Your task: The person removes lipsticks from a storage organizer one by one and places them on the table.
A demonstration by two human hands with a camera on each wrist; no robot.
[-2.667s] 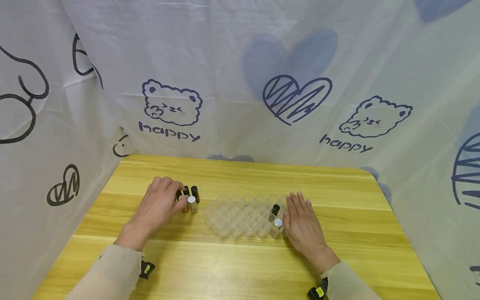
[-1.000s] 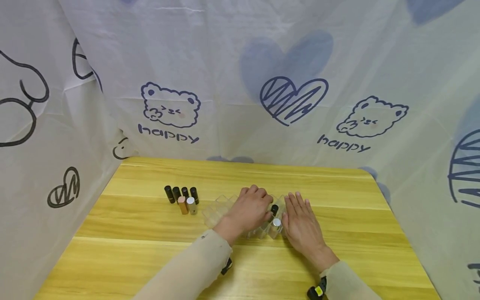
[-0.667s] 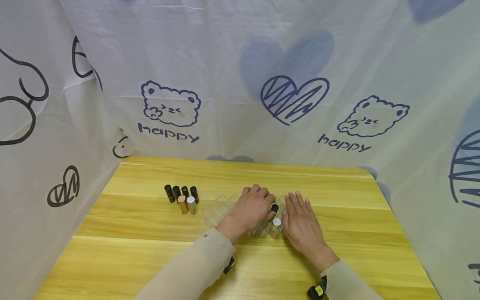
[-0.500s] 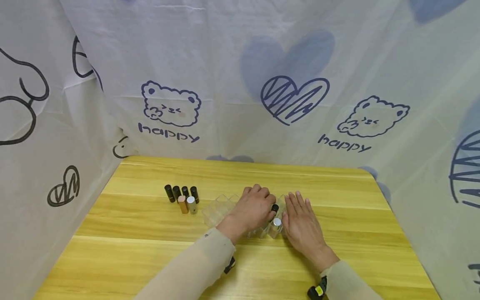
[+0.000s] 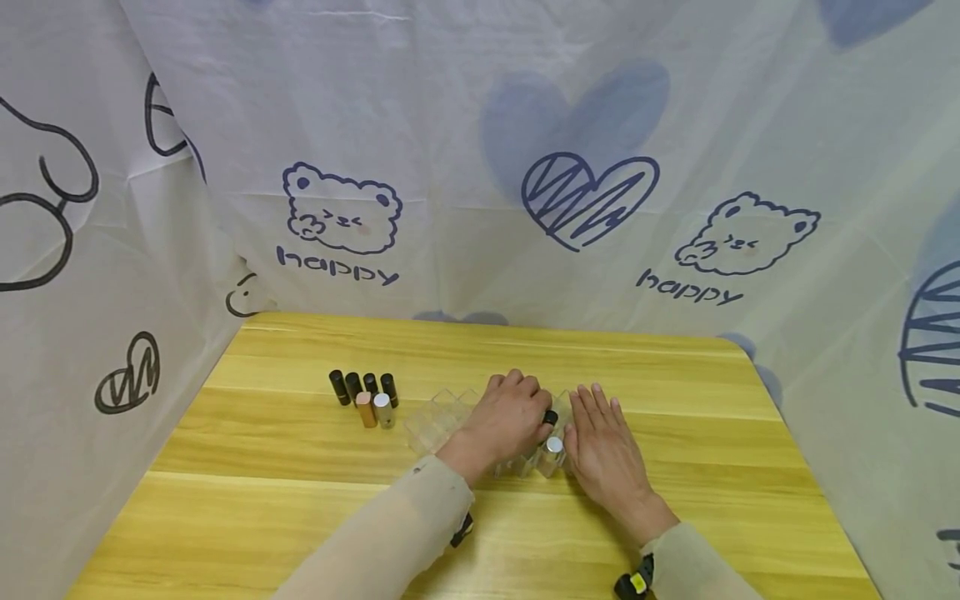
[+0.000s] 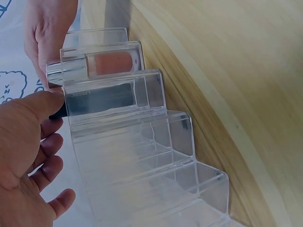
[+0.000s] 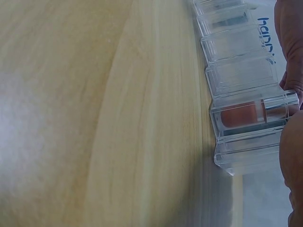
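Observation:
My left hand [image 5: 504, 418] is over the clear plastic lipstick organizer [image 5: 431, 427], a block of diamond-shaped cells. Its thumb and fingers pinch the top of a black lipstick [image 6: 99, 99], whose dark body shows through the cell wall in the left wrist view. Right beside it stands a silver-capped lipstick [image 5: 553, 450], its pinkish body visible through the clear plastic [image 7: 240, 115]. Flat and straight-fingered, my right hand [image 5: 606, 454] rests along the organizer's right end. The left hand covers the organizer's middle cells in the head view.
Left of the organizer, several black lipsticks [image 5: 353, 386] stand in a row on the wooden table [image 5: 300, 483]. In front of them are a copper-coloured lipstick [image 5: 366, 409] and a silver-capped one [image 5: 383, 410]. A printed cloth [image 5: 465, 208] hangs behind the table.
Since the earliest frame, my left hand has moved right from the standing lipsticks to the organizer. Over the last second it has shifted only slightly. My right hand has stayed at the organizer's end.

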